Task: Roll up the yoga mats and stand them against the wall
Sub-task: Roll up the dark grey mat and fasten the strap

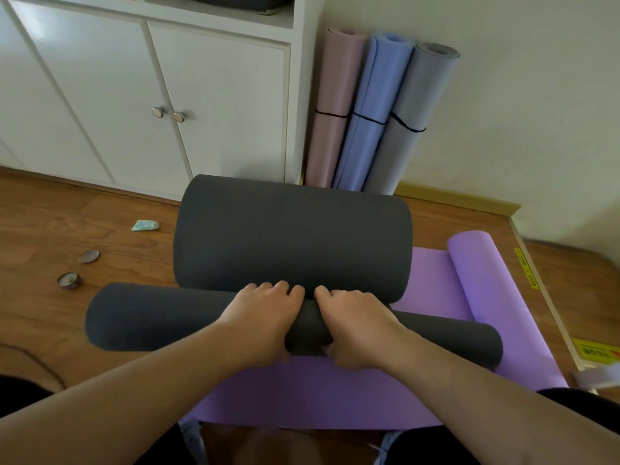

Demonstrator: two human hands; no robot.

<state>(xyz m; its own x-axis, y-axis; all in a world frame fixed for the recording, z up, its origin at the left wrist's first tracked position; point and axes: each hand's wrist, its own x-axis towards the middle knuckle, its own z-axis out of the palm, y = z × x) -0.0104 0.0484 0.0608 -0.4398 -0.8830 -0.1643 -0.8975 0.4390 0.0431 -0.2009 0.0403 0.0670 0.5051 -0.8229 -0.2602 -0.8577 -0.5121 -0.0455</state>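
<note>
A dark grey yoga mat [292, 236] lies across the floor in front of me, its near end wound into a tight roll [141, 320]. My left hand [265, 313] and my right hand [352, 320] grip that roll side by side at its middle, fingers curled over the top. Under it a purple yoga mat [318, 394] lies flat, its far right end curled into a loose roll [476, 263]. Three rolled mats, pink [335, 105], blue [375, 109] and grey [409, 119], stand against the wall, each with a black band.
White cabinet doors [134, 95] stand at the back left. On the wooden floor to the left lie two small round tins [79, 268] and a pale green scrap [145, 225]. A raised wooden ledge with yellow stickers [526, 268] runs along the right.
</note>
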